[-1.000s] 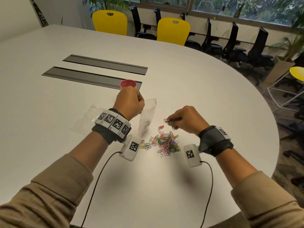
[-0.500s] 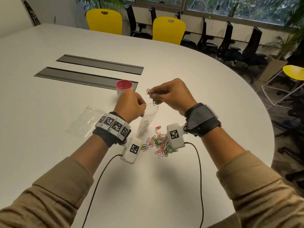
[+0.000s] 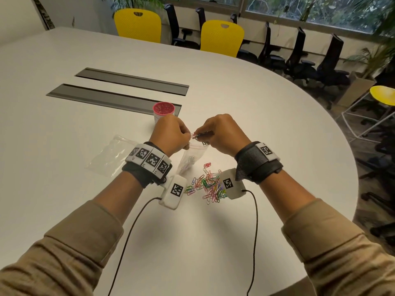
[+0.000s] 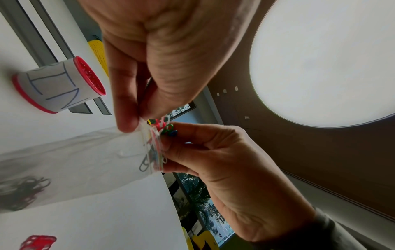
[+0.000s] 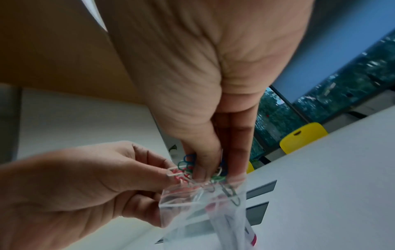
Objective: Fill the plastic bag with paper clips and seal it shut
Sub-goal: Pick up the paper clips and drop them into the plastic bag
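From my head, I see my left hand [image 3: 171,135] pinching the top edge of the plastic bag [image 3: 189,159]. The bag hangs down with its open mouth up and its bottom near the desk [image 3: 267,107]. My right hand [image 3: 220,133] is closed around a small bunch of paper clips [image 3: 197,136], right over the mouth. A pile of clips [image 3: 210,184] lies on the desk below my wrists. A second bag [image 3: 111,155] lies flat to the left, and a red cup [image 3: 163,112] stands behind my hands.

From my left wrist, my fingers [image 4: 126,104] squeeze the bag's rim [image 4: 149,135]. The bunch of clips sits at the rim, with my right hand just beside it. Some clips already show dark at the bottom of the bag.

From my right wrist, my fingertips [image 5: 205,167] point straight down into the mouth, and some clips poke inside. My left hand [image 5: 85,182] holds the near side of the rim.

I think the drop depends on this: the mouth is right under my right hand, so the clips should fall straight down the bag's long way. Many clips are left, so sealing comes later.
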